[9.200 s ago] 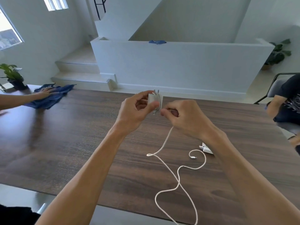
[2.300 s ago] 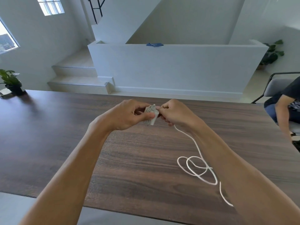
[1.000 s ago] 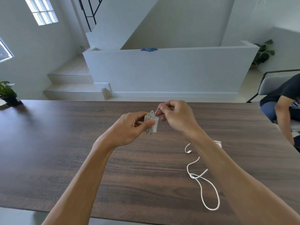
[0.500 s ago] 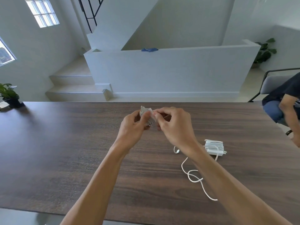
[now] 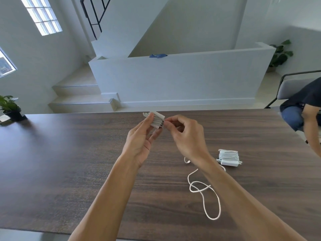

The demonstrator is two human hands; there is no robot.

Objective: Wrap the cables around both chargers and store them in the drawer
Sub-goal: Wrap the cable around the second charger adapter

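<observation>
Left hand: grips held charger above the table's far edge.
Right hand: pinches the cable at it.
Loose cable: trails right.
Wrapped charger: lies beside, apart.

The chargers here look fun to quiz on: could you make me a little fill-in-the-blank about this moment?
1. The charger in hand is held up by the ____ hand.
2. The right hand pinches the cable beside it, and loose cable trails onto the ____.
3. The other charger, already ____, lies on the wooden table.

Missing words: left; table; wrapped
</observation>
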